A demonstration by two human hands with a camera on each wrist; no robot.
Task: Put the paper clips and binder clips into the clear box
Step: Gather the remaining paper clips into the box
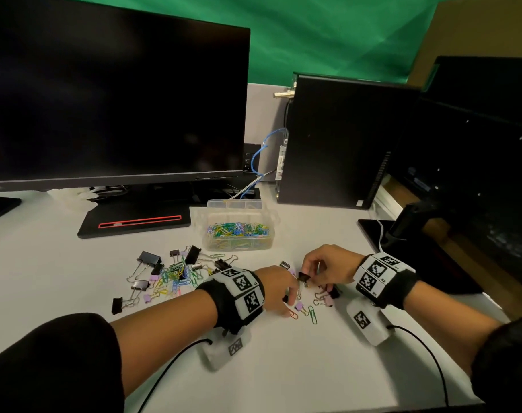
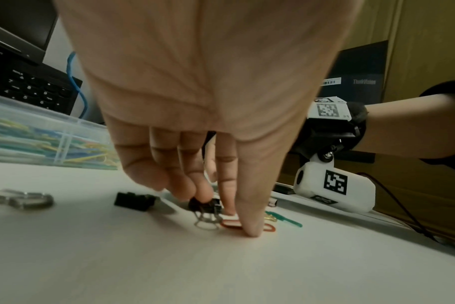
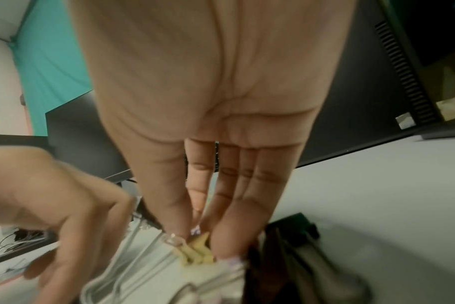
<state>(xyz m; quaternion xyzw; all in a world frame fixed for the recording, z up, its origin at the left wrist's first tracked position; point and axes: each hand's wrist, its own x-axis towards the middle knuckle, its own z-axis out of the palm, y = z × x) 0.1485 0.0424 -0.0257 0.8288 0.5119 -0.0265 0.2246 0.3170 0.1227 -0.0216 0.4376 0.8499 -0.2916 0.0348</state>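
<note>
The clear box (image 1: 265,242) stands mid-table, holding several coloured paper clips. A pile of binder clips and paper clips (image 1: 170,275) lies to its front left. My left hand (image 1: 280,296) is down on the table among a smaller scatter. Its fingers curl round a small black binder clip (image 2: 203,205) while the thumb presses a red paper clip (image 2: 269,228). My right hand (image 1: 309,275) faces it, fingertips pinching a small binder clip (image 3: 198,250) that looks yellowish in the right wrist view. A purple binder clip (image 1: 299,307) and a green paper clip (image 1: 312,315) lie loose between the hands.
A large dark monitor (image 1: 113,99) and its base (image 1: 134,222) fill the back left. A black computer tower (image 1: 337,141) with cables stands behind the box. A second monitor arm (image 1: 408,222) is at the right. The table's front edge is near my forearms.
</note>
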